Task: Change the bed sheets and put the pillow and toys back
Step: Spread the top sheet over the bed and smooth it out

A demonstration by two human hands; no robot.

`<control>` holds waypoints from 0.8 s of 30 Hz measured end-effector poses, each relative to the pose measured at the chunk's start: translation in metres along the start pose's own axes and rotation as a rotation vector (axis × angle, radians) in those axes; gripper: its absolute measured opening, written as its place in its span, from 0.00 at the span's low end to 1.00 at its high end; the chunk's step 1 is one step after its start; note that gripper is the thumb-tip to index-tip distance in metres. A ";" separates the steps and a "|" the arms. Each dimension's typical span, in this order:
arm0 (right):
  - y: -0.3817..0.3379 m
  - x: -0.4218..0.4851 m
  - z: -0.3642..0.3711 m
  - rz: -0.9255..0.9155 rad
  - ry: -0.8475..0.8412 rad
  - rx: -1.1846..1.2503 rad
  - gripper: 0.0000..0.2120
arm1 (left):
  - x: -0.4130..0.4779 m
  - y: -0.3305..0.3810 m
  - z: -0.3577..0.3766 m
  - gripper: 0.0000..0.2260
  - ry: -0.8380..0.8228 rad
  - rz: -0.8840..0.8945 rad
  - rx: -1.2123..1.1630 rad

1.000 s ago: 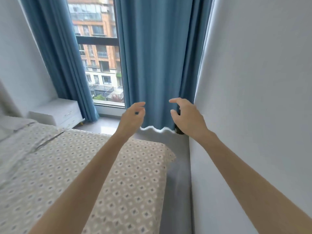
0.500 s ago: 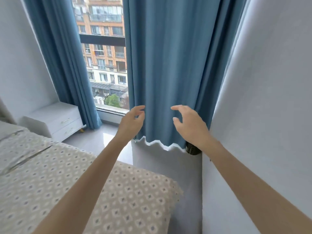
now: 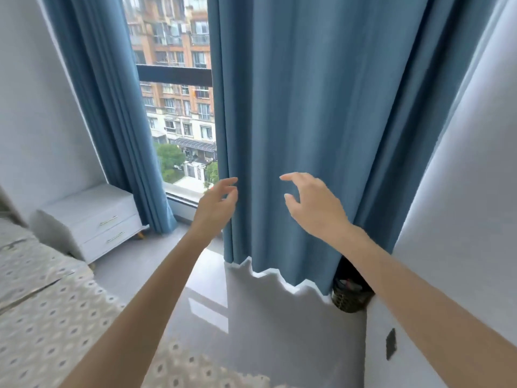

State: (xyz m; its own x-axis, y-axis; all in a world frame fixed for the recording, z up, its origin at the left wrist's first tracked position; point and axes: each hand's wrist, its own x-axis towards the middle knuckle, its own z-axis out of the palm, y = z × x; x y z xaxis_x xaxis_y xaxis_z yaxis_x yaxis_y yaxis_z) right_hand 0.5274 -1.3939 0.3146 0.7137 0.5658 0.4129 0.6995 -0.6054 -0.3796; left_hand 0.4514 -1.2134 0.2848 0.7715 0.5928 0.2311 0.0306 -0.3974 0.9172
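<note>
No readable text, label, brand or number shows anywhere.

- Bed (image 3: 50, 317) lower left — nightstand (image 3: 89, 219) beyond it, against the left wall (image 3: 33, 121).
- Window (image 3: 179, 107) between left curtain (image 3: 112, 121) and right curtain (image 3: 321, 107).
- Left hand (image 3: 216, 207) at the right curtain's window-side edge — right hand (image 3: 313, 205) before its folds.
- Basket (image 3: 348, 299) on the floor (image 3: 265, 331), under that curtain's hem.

A wide blue curtain (image 3: 307, 107) is hung at the far right, a narrower curtain (image 3: 112, 107) at the left, a window (image 3: 179, 107) seen between. A white nightstand (image 3: 92, 217) is set far left; a dark basket (image 3: 349, 299) is tucked under the wide curtain's hem.
</note>
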 end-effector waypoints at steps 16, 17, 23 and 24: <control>0.083 0.316 0.109 -0.474 -0.284 0.133 0.19 | 0.250 -0.050 0.037 0.15 0.444 -0.222 0.081; 0.080 0.328 0.122 -0.494 -0.310 0.150 0.19 | 0.257 -0.058 0.032 0.15 0.474 -0.241 0.076; 0.052 0.392 0.209 -0.637 -0.438 0.236 0.20 | 0.297 -0.119 -0.003 0.15 0.651 -0.362 0.050; 0.045 0.406 0.227 -0.663 -0.454 0.248 0.20 | 0.306 -0.132 -0.012 0.15 0.679 -0.381 0.038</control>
State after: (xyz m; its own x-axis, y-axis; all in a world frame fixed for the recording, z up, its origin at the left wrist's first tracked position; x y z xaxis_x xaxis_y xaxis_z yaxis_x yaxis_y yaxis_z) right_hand 0.8564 -1.0648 0.2773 0.0603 0.9632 0.2619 0.9285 0.0422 -0.3690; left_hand 0.6759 -0.9717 0.2385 0.1456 0.9874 0.0616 0.2467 -0.0966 0.9643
